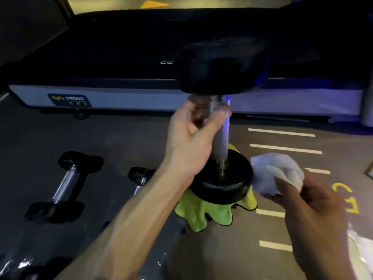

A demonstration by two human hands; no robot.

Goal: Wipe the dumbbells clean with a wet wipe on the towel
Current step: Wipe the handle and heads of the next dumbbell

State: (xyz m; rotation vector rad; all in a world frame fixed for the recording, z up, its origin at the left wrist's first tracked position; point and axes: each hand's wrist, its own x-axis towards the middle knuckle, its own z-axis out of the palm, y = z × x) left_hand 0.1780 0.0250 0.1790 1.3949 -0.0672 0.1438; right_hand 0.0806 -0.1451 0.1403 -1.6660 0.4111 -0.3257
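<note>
Your right hand point(308, 201) pinches the wet wipe point(277, 172) just beside the lower head. Left hand point(193, 136) grips the handle of the dumbbell point(221, 178), upright on the towel point(201, 215). Keep it steady, wipe round the rim.

A dark gym floor point(125, 138) is carrying everything, with white dashes and yellow markings running along its right side. A yellow-green towel point(203, 215) is lying crumpled near the middle, and a dumbbell point(222, 178) is standing upright on it. To the left, a second dumbbell point(64, 184) is lying flat, and a third point(141, 176) is lying between it and the towel. A low platform point(129, 98) is sitting at the far side.
</note>
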